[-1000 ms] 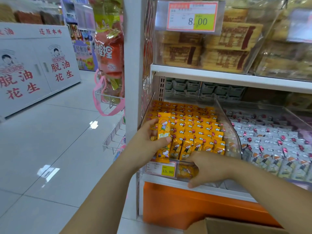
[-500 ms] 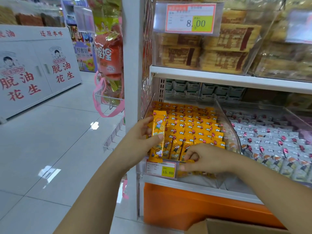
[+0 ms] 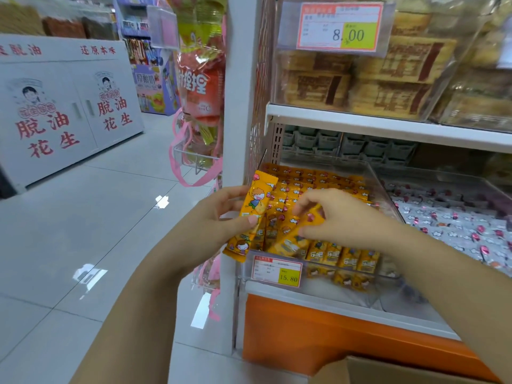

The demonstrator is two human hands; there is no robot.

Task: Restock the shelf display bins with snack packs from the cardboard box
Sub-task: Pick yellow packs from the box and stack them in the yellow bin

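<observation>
Firstly, clear display bin [image 3: 374, 177] on the lower shelf, filled with rows of orange snack packs; cardboard box [image 3: 388, 370] (only its top edge shows) below. Left hand [image 3: 216, 217] grips upright orange packs [image 3: 256, 200] at the bin's left front corner. Right hand [image 3: 340, 220] pinches a tilted pack [image 3: 293, 239] over the front rows.

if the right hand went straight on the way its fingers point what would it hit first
Probably the upright orange snack pack gripped by the left hand. The right hand, pinching a tilted orange snack pack, points leftward at it, though depth is unclear.
</observation>
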